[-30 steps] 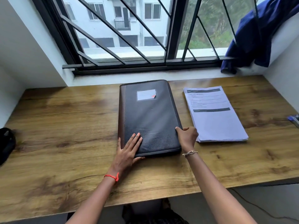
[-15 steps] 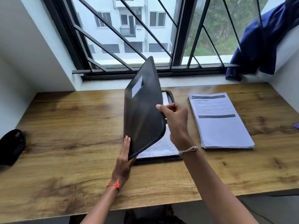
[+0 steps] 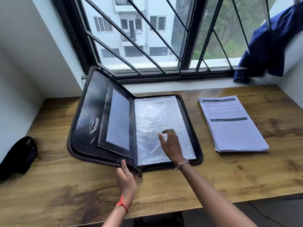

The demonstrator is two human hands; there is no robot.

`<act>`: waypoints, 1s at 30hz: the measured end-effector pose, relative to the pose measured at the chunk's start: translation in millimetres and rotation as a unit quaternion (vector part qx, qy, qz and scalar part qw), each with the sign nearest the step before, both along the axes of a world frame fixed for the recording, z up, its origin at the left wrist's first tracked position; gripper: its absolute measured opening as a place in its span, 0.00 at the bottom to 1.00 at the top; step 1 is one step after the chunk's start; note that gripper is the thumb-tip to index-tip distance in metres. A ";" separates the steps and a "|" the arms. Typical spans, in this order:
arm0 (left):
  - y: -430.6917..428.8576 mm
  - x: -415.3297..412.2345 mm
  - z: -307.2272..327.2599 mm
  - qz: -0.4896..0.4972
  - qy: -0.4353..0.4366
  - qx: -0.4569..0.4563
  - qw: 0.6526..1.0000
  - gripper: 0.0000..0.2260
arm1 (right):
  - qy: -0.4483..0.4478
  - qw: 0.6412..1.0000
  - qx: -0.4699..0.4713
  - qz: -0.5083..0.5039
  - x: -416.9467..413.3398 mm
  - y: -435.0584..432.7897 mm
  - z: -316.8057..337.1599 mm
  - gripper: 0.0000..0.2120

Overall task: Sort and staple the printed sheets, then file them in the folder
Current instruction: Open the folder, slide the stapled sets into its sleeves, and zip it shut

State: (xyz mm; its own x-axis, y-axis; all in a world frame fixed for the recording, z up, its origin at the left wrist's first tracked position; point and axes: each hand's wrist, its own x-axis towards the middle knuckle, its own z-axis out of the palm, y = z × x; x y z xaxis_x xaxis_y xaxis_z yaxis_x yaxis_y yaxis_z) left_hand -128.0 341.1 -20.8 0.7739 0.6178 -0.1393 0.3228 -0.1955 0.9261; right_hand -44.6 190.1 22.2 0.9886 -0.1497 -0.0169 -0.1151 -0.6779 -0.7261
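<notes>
We cannot read the print on the sheets (image 3: 232, 126); it is too small. The folder (image 3: 88, 115) has its raised cover smeared with blur. Under its near edge the left hand (image 3: 126, 178) hides its fingers; only the thumb shows. The black object (image 3: 18, 158) and the blue cloth (image 3: 268, 46) run off the side edges.

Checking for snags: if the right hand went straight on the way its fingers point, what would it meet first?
Most likely the clear plastic sleeve of the folder, up near its fold, since the right hand points forward and slightly left above it; its height is unclear.
</notes>
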 end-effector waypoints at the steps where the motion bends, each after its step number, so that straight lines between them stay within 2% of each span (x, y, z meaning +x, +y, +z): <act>1: 0.9 -0.1 4.6 0.011 -0.001 -0.006 1.000 0.19 | 0.010 0.998 -0.055 -0.026 -1.4 -12.0 -11.6 0.16; 4: 7.8 -0.9 8.6 0.038 0.014 -0.036 0.999 0.19 | 0.084 0.981 -0.156 -0.075 -9.0 -45.7 -36.3 0.24; 6: 15.3 -0.5 -2.1 0.033 0.055 -0.056 0.996 0.20 | 0.121 0.979 -0.154 -0.063 -15.4 -59.5 -46.4 0.29; 9: 20.3 -2.2 -11.1 0.019 0.090 -0.170 0.981 0.23 | 0.114 0.979 -0.160 -0.044 -21.5 -64.7 -52.4 0.31; 11: 22.5 -2.9 -8.6 0.014 0.121 -0.193 0.974 0.27 | 0.111 0.979 -0.163 -0.047 -22.7 -64.1 -54.0 0.37; 13: 25.1 -3.3 -7.0 0.006 0.138 -0.174 0.975 0.29 | 0.098 0.981 -0.161 -0.053 -22.9 -66.5 -58.4 0.50; 15: 28.2 -2.5 -7.0 0.003 0.153 -0.152 0.976 0.26 | 0.094 0.981 -0.163 -0.053 -23.1 -70.1 -62.4 0.55; 24: 27.9 -4.5 0.2 -0.066 0.237 -0.093 0.965 0.28 | 0.103 0.971 -0.207 -0.055 -29.1 -90.5 -65.5 0.55; 30: 6.2 7.4 21.9 -0.163 0.225 -0.020 0.960 0.25 | 0.110 0.969 -0.210 -0.068 -42.1 -112.5 -63.3 0.57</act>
State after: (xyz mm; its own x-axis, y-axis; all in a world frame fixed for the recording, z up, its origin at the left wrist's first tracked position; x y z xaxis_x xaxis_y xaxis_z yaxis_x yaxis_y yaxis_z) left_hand -120.6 347.4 1.1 0.7810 0.3397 -0.5241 0.6201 -0.3216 0.7156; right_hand -86.6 77.6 -41.1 0.9383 -0.3184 -0.1350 -0.3457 -0.8757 -0.3372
